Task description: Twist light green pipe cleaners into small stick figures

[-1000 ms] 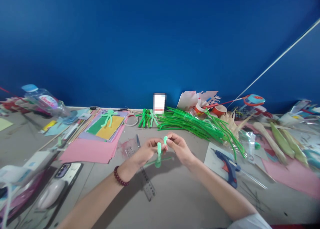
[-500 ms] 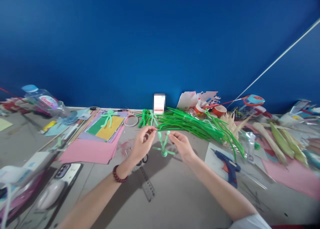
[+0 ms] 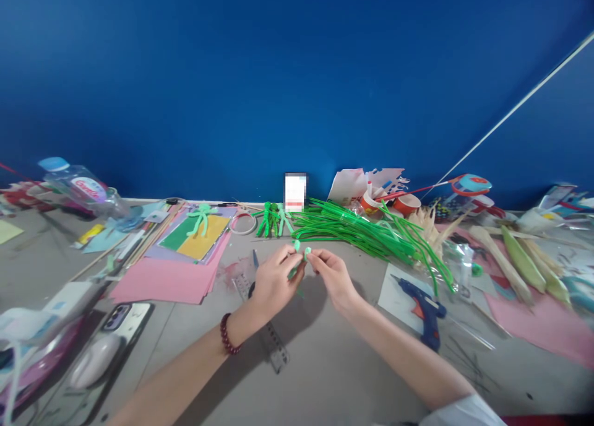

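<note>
Both hands meet over the middle of the grey table. My left hand, with a dark red bead bracelet on its wrist, is closed around a light green pipe-cleaner figure. Only the figure's two looped tips show above the fingers; the remainder is hidden behind the left hand. My right hand pinches one of those tips between thumb and forefinger. A pile of dark green pipe cleaners lies just beyond the hands. Several finished green figures lie at the back.
A blue glue gun rests on white paper to the right. A clear ruler and scissors lie under my left arm. Pink and coloured paper sheets are at the left, with a phone and a bottle. Corn husks lie far right.
The hands had spread apart with the figure hanging open between them. Now they have come together, and the left hand covers most of the figure.
</note>
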Available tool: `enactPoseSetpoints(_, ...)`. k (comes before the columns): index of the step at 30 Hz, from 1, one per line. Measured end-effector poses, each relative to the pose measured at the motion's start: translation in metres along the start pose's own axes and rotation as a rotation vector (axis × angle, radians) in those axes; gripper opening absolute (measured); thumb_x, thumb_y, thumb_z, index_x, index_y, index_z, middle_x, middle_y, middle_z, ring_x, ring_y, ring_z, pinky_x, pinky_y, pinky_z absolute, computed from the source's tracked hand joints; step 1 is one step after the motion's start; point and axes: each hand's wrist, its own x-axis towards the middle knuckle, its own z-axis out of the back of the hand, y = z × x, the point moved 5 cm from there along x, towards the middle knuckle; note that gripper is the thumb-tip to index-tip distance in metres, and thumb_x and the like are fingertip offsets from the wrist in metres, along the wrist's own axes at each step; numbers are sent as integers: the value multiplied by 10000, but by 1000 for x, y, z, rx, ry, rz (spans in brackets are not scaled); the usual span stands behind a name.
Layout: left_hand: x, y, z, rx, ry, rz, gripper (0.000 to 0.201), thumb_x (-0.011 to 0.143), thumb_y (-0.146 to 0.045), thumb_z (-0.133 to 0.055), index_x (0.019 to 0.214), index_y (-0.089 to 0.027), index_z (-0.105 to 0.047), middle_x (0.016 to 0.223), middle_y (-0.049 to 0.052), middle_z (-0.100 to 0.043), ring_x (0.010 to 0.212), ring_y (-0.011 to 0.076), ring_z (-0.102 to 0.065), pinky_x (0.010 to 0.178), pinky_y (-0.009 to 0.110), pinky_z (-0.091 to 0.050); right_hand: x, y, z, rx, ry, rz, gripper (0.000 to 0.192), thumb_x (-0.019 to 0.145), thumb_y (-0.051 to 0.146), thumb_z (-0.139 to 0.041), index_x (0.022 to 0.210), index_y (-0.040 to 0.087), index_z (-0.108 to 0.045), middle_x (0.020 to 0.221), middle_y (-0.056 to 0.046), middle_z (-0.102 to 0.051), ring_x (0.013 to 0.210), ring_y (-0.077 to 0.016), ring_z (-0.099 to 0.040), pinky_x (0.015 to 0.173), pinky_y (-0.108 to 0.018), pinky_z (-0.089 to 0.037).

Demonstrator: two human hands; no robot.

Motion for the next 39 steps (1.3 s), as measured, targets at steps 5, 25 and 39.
enactPoseSetpoints(5, 5, 3, 1, -284, 88, 136, 169, 889, -239, -447, 855, -180, -601, 861, 38, -561, 660, 113, -507, 574, 215, -389, 3, -1, 1, -38, 46, 82, 234, 719, 414, -676, 737, 181, -657, 633, 23, -529, 590, -104, -406, 582, -241, -340)
enactPoseSetpoints(25, 8, 18, -15, -955, 411, 527, 326, 738, -478, -642, 749, -153, -619, 615, -35, -461, 489, 59, -315, 463, 210, -258, 7, 6, 0, 6, 266, 6, 237, 725, 411, -692, 700, 177, -664, 627, 14, -564, 553, -87, -448, 543, -222, -362)
enactPoseSetpoints(39, 8, 15, -2, -412, 57, 220, 163, 852, -268, -539, 828, -169, -666, 800, 37, -670, 625, 112, -542, 584, 214, -410, 2, 2, 1, -110, 65, 29, 324, 697, 454, -682, 788, 144, -684, 588, 8, -564, 452, -81, -474, 456, -218, -384)
